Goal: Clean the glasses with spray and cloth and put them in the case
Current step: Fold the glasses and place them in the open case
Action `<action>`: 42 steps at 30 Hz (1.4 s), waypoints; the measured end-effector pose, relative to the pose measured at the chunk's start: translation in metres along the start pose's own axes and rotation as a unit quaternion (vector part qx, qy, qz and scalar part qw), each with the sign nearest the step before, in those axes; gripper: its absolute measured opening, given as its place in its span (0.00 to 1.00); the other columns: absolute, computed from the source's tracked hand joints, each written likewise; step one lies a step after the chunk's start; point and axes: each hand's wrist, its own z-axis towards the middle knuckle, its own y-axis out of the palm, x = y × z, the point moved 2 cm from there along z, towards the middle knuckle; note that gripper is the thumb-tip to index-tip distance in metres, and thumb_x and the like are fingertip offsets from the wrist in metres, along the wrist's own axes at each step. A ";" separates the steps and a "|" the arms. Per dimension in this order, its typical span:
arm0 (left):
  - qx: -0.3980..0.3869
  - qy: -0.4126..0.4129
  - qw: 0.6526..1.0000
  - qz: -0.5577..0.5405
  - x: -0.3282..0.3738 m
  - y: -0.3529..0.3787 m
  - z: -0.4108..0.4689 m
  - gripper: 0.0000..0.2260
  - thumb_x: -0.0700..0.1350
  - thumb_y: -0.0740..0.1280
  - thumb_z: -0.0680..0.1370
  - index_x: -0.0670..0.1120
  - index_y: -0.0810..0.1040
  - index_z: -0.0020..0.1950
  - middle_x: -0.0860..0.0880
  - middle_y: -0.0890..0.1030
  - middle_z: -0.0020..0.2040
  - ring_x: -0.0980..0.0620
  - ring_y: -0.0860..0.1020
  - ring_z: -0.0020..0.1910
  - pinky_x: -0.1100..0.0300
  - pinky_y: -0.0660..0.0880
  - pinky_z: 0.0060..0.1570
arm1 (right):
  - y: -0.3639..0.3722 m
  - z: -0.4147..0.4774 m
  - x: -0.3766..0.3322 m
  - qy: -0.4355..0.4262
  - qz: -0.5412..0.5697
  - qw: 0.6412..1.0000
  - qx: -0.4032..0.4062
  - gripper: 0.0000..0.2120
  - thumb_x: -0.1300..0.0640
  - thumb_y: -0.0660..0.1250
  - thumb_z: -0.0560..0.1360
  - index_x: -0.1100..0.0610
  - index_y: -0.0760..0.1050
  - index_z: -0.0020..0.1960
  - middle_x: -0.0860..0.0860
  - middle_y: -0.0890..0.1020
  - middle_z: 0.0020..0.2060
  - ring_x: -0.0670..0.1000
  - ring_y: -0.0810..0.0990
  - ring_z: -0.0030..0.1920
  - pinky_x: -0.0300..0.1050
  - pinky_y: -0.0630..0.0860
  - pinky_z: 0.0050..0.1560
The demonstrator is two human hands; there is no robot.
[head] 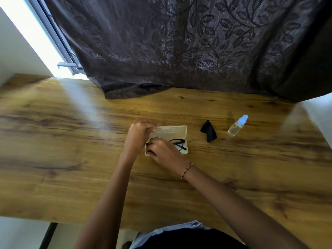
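Fingers of my left hand pinch the open case by its lid. Fingers of my right hand curl round the glasses inside.

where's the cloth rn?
Head view: the black cloth lies crumpled on the wooden table, right of centre, between the open case and the spray bottle, touching neither.

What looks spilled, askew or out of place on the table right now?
Nothing spilled or damaged. The spray bottle is capped, no puddle; the glasses lie in the open case. Only oddities: the curtain hem drapes onto the far edge of the table, and the cloth sits crumpled.
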 end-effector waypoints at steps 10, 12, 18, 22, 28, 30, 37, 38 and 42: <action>0.032 0.063 0.997 0.008 0.008 -0.004 -0.009 0.07 0.35 0.70 0.73 0.43 0.84 0.47 0.49 0.85 0.45 0.54 0.81 0.43 0.71 0.71 0.44 | -0.029 -0.021 0.021 0.037 -0.050 0.989 0.137 0.12 0.59 0.67 0.77 0.60 0.78 0.60 0.53 0.80 0.51 0.52 0.77 0.53 0.47 0.75 0.55; 0.042 0.069 0.997 -0.002 0.009 -0.003 -0.011 0.06 0.37 0.70 0.74 0.43 0.84 0.48 0.50 0.85 0.46 0.56 0.81 0.44 0.72 0.71 0.46 | -0.042 -0.027 0.035 0.105 -0.072 0.972 0.200 0.15 0.56 0.65 0.79 0.59 0.75 0.64 0.53 0.78 0.56 0.53 0.75 0.58 0.49 0.74 0.58; 0.052 0.077 0.996 0.003 0.009 0.000 -0.007 0.08 0.36 0.67 0.76 0.43 0.84 0.52 0.49 0.84 0.49 0.54 0.81 0.48 0.68 0.74 0.49 | -0.055 -0.033 0.083 0.304 0.123 0.933 0.151 0.18 0.48 0.60 0.81 0.59 0.79 0.61 0.54 0.83 0.48 0.48 0.81 0.45 0.32 0.75 0.41; 0.047 0.085 0.995 0.007 0.008 0.002 -0.002 0.08 0.37 0.66 0.78 0.43 0.82 0.54 0.48 0.83 0.51 0.53 0.81 0.49 0.62 0.77 0.50 | -0.052 -0.033 0.098 0.360 0.264 0.884 0.136 0.13 0.47 0.66 0.77 0.55 0.82 0.54 0.52 0.86 0.42 0.50 0.85 0.39 0.46 0.83 0.41; 0.013 0.088 0.996 -0.009 0.000 0.004 -0.005 0.11 0.37 0.63 0.79 0.43 0.80 0.58 0.48 0.82 0.55 0.53 0.80 0.54 0.59 0.77 0.55 | -0.052 -0.034 0.096 0.345 0.319 0.868 0.162 0.10 0.53 0.71 0.74 0.56 0.83 0.52 0.51 0.86 0.45 0.52 0.86 0.44 0.54 0.82 0.47; -0.042 0.081 0.995 -0.025 -0.007 0.002 -0.008 0.13 0.40 0.62 0.80 0.45 0.77 0.64 0.50 0.79 0.61 0.56 0.76 0.61 0.60 0.73 0.61 | -0.052 -0.038 0.091 0.321 0.291 0.884 0.174 0.10 0.53 0.71 0.75 0.56 0.83 0.53 0.48 0.86 0.43 0.57 0.85 0.42 0.57 0.82 0.45; -0.113 0.096 0.987 -0.069 -0.014 -0.011 -0.025 0.15 0.41 0.62 0.80 0.44 0.74 0.67 0.52 0.75 0.65 0.58 0.72 0.65 0.63 0.69 0.66 | -0.041 -0.051 0.082 0.239 0.228 0.925 0.186 0.12 0.55 0.70 0.75 0.58 0.82 0.56 0.52 0.86 0.46 0.54 0.80 0.28 0.46 0.75 0.27; -0.109 0.092 0.987 -0.068 -0.013 -0.011 -0.027 0.15 0.41 0.61 0.80 0.45 0.74 0.67 0.51 0.76 0.65 0.57 0.73 0.65 0.62 0.69 0.66 | -0.038 -0.052 0.082 0.232 0.232 0.926 0.189 0.12 0.56 0.70 0.75 0.59 0.81 0.57 0.52 0.86 0.48 0.50 0.83 0.35 0.42 0.79 0.33; -0.092 0.085 0.990 -0.060 -0.008 -0.009 -0.032 0.16 0.40 0.62 0.79 0.45 0.74 0.67 0.49 0.76 0.66 0.55 0.72 0.66 0.59 0.68 0.68 | -0.033 -0.059 0.082 0.226 0.239 0.925 0.191 0.13 0.57 0.70 0.75 0.60 0.81 0.57 0.51 0.84 0.54 0.40 0.80 0.56 0.32 0.76 0.55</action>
